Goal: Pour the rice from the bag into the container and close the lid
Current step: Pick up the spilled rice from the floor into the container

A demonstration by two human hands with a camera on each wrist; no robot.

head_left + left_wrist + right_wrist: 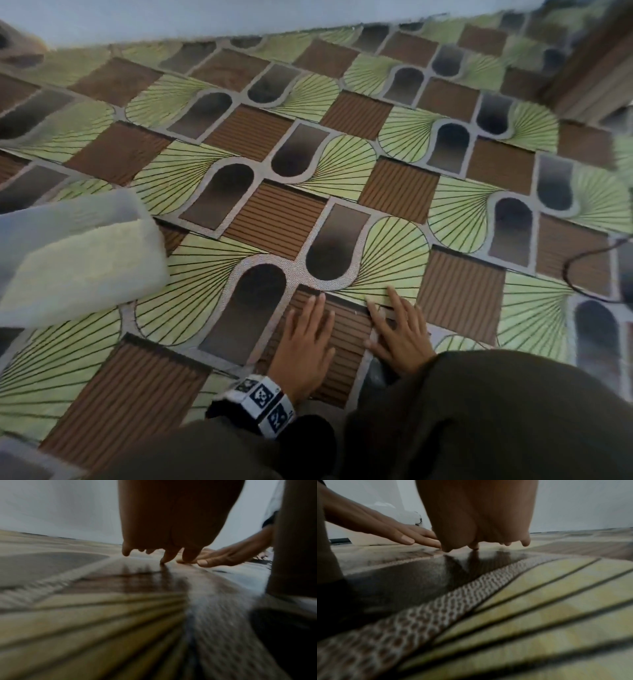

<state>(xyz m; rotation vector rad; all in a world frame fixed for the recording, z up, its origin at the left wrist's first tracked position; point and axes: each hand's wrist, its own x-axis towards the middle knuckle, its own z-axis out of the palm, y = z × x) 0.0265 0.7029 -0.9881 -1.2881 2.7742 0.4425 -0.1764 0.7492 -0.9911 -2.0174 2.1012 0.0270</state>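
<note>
A clear plastic container [72, 250] with pale rice inside lies blurred at the left edge of the head view; I cannot tell whether its lid is on. No bag shows there. My left hand [308, 329] and right hand [394, 325] lie side by side, fingers straight, flat on the patterned floor mat [274, 212], holding nothing. The left wrist view has my left hand [163, 553] with fingertips on the mat and the right hand [223, 558] beside it. From the right wrist, my right hand [479, 543] touches the mat, the left hand [402, 536] lies flat, and a blurred pale object [373, 539] sits behind it.
A dark cable [579, 274] curls over the mat at the right. A pale wall [205, 17] bounds the far edge. Brown wooden furniture [589, 68] stands at the top right. Dark clothing [479, 418] fills the bottom of the head view.
</note>
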